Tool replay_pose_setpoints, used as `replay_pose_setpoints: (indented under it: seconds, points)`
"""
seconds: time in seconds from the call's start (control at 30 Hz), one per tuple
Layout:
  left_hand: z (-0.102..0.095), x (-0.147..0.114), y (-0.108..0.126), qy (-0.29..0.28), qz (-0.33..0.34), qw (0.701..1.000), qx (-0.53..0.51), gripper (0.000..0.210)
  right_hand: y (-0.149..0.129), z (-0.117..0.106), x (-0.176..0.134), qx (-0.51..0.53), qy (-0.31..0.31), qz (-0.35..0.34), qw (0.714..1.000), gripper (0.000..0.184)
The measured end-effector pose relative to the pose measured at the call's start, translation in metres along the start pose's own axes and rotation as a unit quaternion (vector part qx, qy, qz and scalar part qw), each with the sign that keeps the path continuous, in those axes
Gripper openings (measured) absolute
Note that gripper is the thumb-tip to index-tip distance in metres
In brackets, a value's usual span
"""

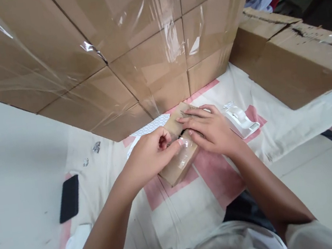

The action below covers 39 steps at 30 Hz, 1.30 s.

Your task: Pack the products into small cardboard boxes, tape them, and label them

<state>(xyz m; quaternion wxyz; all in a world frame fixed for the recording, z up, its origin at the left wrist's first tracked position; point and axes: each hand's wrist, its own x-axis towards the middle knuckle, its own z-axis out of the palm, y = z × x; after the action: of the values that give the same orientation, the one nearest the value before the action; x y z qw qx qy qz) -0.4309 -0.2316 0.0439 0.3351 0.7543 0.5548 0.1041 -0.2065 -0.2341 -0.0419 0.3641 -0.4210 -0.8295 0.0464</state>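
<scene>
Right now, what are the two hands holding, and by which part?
A small cardboard box on the cloth. The right hand lies flat on its top; the left hand pinches clear tape at its near top edge.

We see a pale floor (11,172) covered by a white-and-pink cloth (179,210). On the cloth rest a stack of wrapped cartons (95,47), a small cardboard box (179,162), a white tape dispenser (242,120), and a black phone (69,198).
</scene>
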Motion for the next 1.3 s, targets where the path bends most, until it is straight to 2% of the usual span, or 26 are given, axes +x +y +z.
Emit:
replay_pose_setpoints:
  seconds: [0.3,0.5,0.6,0.77,0.9,0.93,1.0,1.1,1.13,1.2,1.3]
  points:
    - [0.012,0.023,0.01,0.015,-0.03,0.979,0.201,0.038,0.003,0.007,-0.001,0.016,0.042,0.0,0.999,0.022]
    - [0.012,0.025,0.013,0.027,-0.069,0.961,0.265,0.052,0.004,0.008,-0.002,0.017,0.066,-0.009,0.998,0.029]
    - [0.011,0.026,0.013,0.039,-0.083,0.961,0.263,0.053,0.005,0.01,-0.002,0.018,0.07,-0.012,0.997,0.028]
    - [0.012,0.027,0.007,0.052,-0.065,0.968,0.238,0.029,0.006,0.013,-0.003,0.02,0.105,-0.027,0.994,0.03]
    - [0.013,0.026,-0.001,0.065,-0.042,0.984,0.16,0.015,0.008,0.016,-0.007,0.026,0.111,-0.03,0.993,0.029]
    - [0.013,0.026,-0.006,0.078,-0.039,0.988,0.13,0.013,0.009,0.018,-0.009,0.027,0.116,-0.031,0.992,0.03]
    - [0.009,0.026,-0.023,0.146,-0.032,0.987,0.058,0.01,0.012,0.024,-0.015,0.039,0.157,-0.025,0.987,0.029]
    - [0.0,0.022,-0.065,0.286,-0.048,0.957,-0.016,0.009,0.019,0.033,-0.024,0.087,0.262,0.027,0.961,0.031]
    - [-0.002,0.019,-0.082,0.305,-0.064,0.95,-0.011,0.01,0.021,0.036,-0.026,0.115,0.279,0.055,0.952,0.035]
    - [-0.002,0.014,-0.113,0.281,-0.106,0.953,0.027,0.014,0.024,0.039,-0.029,0.171,0.269,0.11,0.942,0.042]
    - [0.006,0.009,-0.148,0.202,-0.143,0.967,0.069,0.027,0.028,0.041,-0.029,0.21,0.239,0.168,0.933,0.043]
